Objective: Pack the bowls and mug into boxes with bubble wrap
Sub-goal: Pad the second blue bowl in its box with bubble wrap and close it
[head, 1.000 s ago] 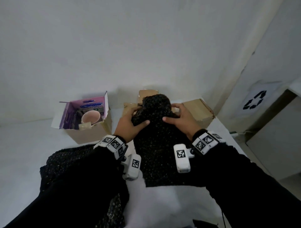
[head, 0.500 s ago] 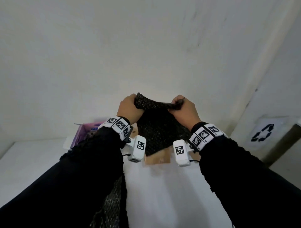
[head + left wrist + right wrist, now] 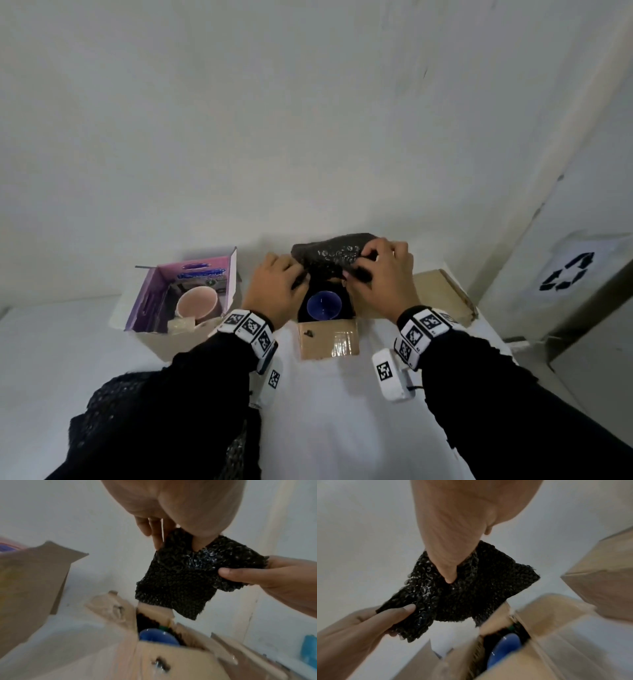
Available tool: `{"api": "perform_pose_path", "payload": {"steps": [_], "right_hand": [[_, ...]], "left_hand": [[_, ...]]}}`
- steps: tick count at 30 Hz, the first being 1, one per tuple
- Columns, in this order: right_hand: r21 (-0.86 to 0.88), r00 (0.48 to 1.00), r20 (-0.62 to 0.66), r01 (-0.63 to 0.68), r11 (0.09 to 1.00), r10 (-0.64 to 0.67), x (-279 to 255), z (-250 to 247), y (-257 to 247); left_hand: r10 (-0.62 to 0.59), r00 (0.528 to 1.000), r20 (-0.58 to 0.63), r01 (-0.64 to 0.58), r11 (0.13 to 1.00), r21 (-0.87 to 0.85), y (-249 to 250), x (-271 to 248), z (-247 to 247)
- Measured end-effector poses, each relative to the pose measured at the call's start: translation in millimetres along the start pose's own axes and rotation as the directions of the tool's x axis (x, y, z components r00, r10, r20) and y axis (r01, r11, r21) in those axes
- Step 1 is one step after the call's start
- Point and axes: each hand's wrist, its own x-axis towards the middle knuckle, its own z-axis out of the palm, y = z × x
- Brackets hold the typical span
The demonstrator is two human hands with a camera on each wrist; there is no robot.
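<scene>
- Bubble wrap in black, a spare sheet (image 3: 164, 411), lies nearest on the white surface (image 3: 329, 411), partly under the left sleeve (image 3: 191, 394).
- Beyond it, at the middle of the surface, stands a small open cardboard box (image 3: 327, 339) lined with dark wrap, its near flap hanging outward with a strip of clear tape.
- Inside that box sits the blue bowl (image 3: 323, 304), mouth up, uncovered.
- Just above the box, both hands hold a folded piece of black bubble wrap (image 3: 334, 257).
- Left hand (image 3: 275, 294): its grip is narrow, thumb and fingers pinching the left edge of the piece; the left wrist view shows the thumb pressed into the wrap.
- Right hand (image 3: 383, 274): its grip is likewise narrow, fingers curled over the right edge of the piece, the thumb (image 3: 447, 573) dug into it from below.
- To the left, well apart from the hands, an open box with a purple printed lining (image 3: 178, 301) holds the pink mug (image 3: 198, 303).
- To the right, near the right wrist, stands a closed brown box (image 3: 442, 294).
- Farthest right, a recycling sign (image 3: 568, 275) is fixed on a pale panel.
</scene>
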Motion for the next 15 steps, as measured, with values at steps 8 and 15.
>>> {"api": "perform_pose_path", "payload": {"steps": [8,15], "right_hand": [[0.128,0.907,0.417,0.011,0.992,-0.064,-20,38,-3],[0.126,0.775,0.603,0.142,0.982,-0.189,-32,69,-6]], "left_hand": [[-0.148,0.914,0.379,0.117,0.988,0.103,-4,-23,44],[-0.034,0.86,0.509,-0.102,0.966,0.237,-5,-32,66]]}}
